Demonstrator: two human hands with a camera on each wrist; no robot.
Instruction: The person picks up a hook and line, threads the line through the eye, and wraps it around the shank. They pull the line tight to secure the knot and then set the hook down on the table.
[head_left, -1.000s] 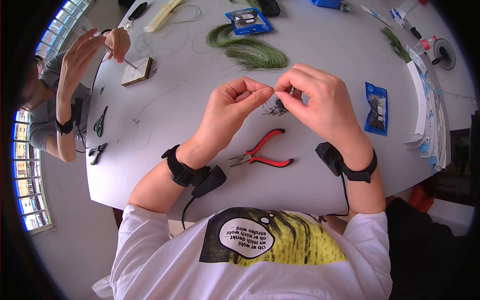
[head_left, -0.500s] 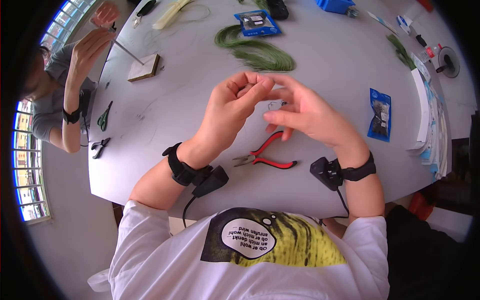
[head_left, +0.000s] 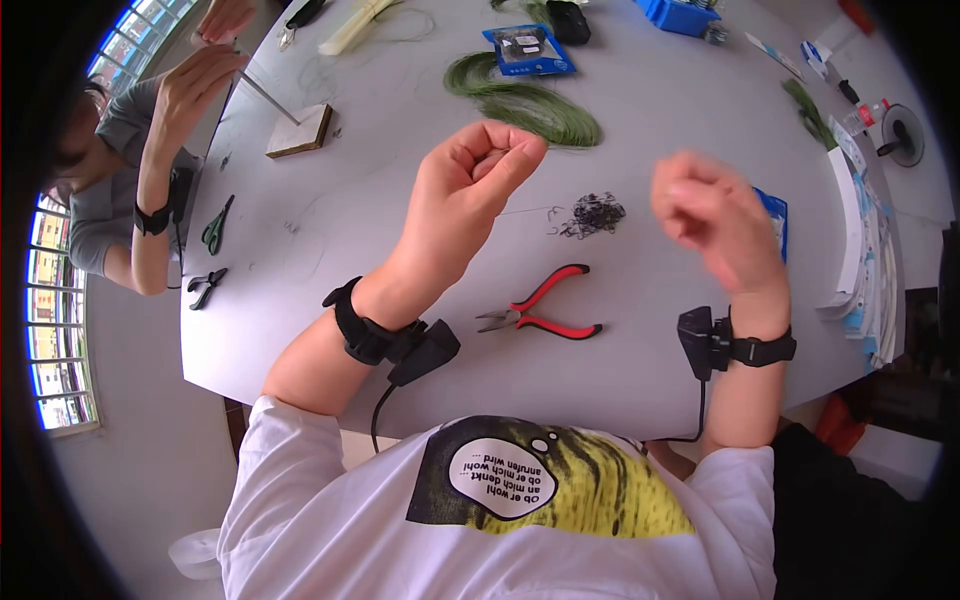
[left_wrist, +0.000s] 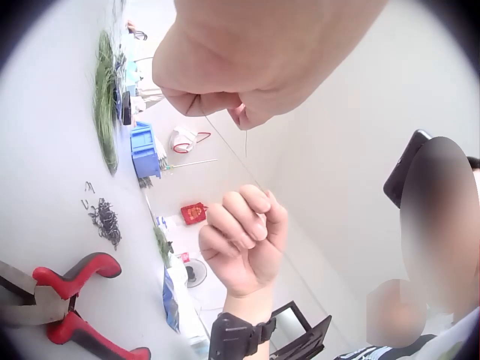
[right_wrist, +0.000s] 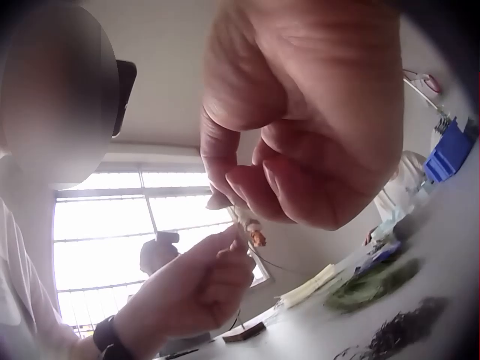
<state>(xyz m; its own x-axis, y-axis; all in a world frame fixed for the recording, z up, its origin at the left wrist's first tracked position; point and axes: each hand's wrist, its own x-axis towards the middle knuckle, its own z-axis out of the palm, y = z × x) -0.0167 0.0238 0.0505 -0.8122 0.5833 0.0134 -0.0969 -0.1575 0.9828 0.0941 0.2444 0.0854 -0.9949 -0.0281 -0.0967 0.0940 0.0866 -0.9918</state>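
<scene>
My left hand (head_left: 460, 190) is raised above the table, thumb pressed against the curled index finger. It pinches a thin line (left_wrist: 246, 142), of which a short end sticks out past the fingertips; whatever else lies inside the fist is hidden. Out to the right, my right hand (head_left: 715, 215) is blurred in the head view. In the left wrist view its fingers are curled, with thumb and index tips together where a fine strand from the left hand reaches them. Between and below the hands lies a pile of small black fish hooks (head_left: 595, 215). Red-handled pliers (head_left: 540, 305) rest nearer my body, jaws pointing left.
Beyond the hooks lie a green bundle of strands (head_left: 530, 105) and a blue packet (head_left: 530, 50). A blue bin (head_left: 680, 14) stands farther back. At left, another person works over a wooden block (head_left: 300, 132) with a rod; green scissors (head_left: 217, 225) and black pliers (head_left: 207, 288) lie nearby.
Both hands met over the hooks at first. The right hand then spread its fingers, curled them and swung out to the right, uncovering the hook pile. The left hand stayed nearly still.
</scene>
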